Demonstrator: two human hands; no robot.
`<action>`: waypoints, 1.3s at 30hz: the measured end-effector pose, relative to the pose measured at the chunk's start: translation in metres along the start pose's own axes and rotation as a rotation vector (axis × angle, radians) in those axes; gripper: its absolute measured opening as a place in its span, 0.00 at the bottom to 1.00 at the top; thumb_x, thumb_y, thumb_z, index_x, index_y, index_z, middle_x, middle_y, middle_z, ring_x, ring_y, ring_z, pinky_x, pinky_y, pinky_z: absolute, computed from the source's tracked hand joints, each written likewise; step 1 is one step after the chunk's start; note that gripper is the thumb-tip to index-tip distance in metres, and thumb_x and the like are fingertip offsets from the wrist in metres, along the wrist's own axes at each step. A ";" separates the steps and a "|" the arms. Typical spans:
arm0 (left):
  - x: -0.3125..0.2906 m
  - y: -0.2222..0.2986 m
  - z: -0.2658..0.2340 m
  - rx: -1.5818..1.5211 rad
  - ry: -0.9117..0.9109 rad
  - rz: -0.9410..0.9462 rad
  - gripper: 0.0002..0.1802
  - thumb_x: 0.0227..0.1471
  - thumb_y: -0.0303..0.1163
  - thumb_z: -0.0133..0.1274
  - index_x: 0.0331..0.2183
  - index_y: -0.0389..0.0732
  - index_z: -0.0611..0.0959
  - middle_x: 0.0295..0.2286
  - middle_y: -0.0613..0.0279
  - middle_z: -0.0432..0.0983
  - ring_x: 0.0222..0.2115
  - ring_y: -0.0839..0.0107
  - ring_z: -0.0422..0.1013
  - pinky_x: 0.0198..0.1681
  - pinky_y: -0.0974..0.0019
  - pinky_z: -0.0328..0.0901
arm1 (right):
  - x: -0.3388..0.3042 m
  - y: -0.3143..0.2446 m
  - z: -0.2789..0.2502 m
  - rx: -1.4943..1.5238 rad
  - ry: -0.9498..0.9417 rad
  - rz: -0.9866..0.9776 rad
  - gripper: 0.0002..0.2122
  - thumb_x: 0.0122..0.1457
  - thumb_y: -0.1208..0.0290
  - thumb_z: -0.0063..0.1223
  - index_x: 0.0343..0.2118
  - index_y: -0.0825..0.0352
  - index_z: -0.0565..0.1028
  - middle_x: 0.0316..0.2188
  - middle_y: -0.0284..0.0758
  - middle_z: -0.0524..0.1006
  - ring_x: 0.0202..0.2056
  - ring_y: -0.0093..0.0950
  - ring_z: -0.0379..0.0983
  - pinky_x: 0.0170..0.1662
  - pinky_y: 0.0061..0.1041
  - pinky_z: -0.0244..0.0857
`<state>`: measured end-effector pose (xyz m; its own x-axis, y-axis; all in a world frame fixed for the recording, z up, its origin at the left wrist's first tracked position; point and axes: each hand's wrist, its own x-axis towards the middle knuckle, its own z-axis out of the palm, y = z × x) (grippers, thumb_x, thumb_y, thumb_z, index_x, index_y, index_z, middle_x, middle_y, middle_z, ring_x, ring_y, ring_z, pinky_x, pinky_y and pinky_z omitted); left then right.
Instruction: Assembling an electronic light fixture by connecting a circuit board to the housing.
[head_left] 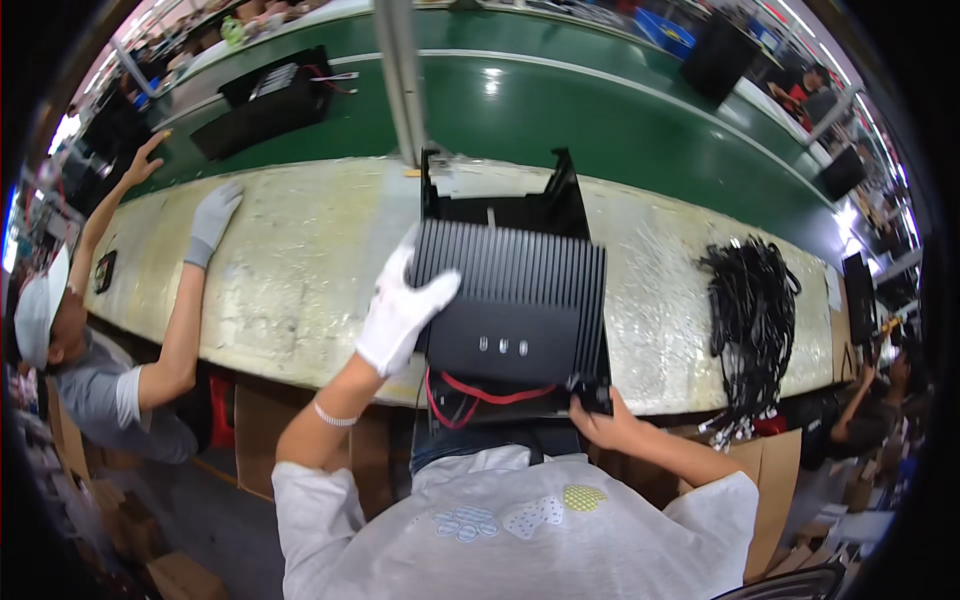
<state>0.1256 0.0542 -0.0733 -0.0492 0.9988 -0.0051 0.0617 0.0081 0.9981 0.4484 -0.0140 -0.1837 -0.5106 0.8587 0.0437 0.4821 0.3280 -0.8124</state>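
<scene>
A black ribbed cover (510, 300) with three small slots lies over an open black housing (505, 212), whose two upright brackets stick up at the far end. My left hand (400, 310), in a white glove, grips the cover's left side, thumb across the top and the other fingers at the edge. At the near right corner my bare right hand (605, 415) holds the housing beside a small black part; its fingers are partly hidden. Red wires (490, 394) loop out along the near edge.
A bundle of black cables (750, 320) lies to the right on the plastic-covered bench (300, 270). Beyond it runs a green conveyor (580, 130) carrying another black housing (270, 105). A metal post (400, 80) rises behind. A co-worker's gloved hand (215, 215) rests at left.
</scene>
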 end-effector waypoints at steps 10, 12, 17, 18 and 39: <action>0.127 -0.015 0.049 0.077 0.139 0.078 0.38 0.54 0.48 0.56 0.55 0.28 0.67 0.52 0.46 0.69 0.52 0.60 0.65 0.57 0.65 0.58 | 0.155 -0.019 -0.128 -0.006 0.211 -0.080 0.29 0.65 0.64 0.44 0.63 0.76 0.52 0.68 0.46 0.43 0.69 0.35 0.38 0.68 0.31 0.35; 0.108 -0.013 0.058 0.026 0.182 0.201 0.33 0.58 0.45 0.52 0.54 0.29 0.68 0.52 0.49 0.68 0.51 0.63 0.65 0.57 0.66 0.58 | 0.164 -0.021 -0.123 0.137 0.340 -0.109 0.28 0.64 0.70 0.46 0.63 0.77 0.52 0.67 0.47 0.46 0.68 0.35 0.41 0.67 0.32 0.37; -0.005 0.002 0.049 0.582 0.074 1.159 0.19 0.29 0.23 0.58 0.32 0.37 0.81 0.33 0.48 0.74 0.31 0.54 0.71 0.33 0.53 0.65 | 0.075 -0.037 -0.137 0.223 0.099 -0.436 0.13 0.54 0.75 0.58 0.43 0.65 0.73 0.65 0.50 0.51 0.68 0.45 0.42 0.66 0.47 0.39; -0.024 0.004 0.032 0.971 -0.329 0.923 0.13 0.26 0.27 0.60 0.23 0.41 0.78 0.26 0.51 0.72 0.23 0.56 0.67 0.24 0.56 0.60 | 0.056 -0.023 -0.139 0.105 0.019 -0.473 0.09 0.51 0.75 0.61 0.37 0.64 0.76 0.65 0.50 0.51 0.68 0.47 0.42 0.65 0.50 0.39; -0.073 -0.082 0.041 0.654 -0.438 1.049 0.28 0.44 0.49 0.62 0.39 0.39 0.74 0.37 0.52 0.72 0.38 0.52 0.71 0.43 0.52 0.66 | -0.065 0.073 -0.291 -1.173 1.148 0.217 0.09 0.62 0.72 0.49 0.44 0.67 0.70 0.26 0.49 0.75 0.27 0.50 0.72 0.30 0.42 0.66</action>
<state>0.1654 -0.0171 -0.1577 0.6356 0.4768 0.6072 0.3482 -0.8790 0.3257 0.7236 0.0684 -0.0766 0.1346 0.5747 0.8072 0.9819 -0.1868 -0.0308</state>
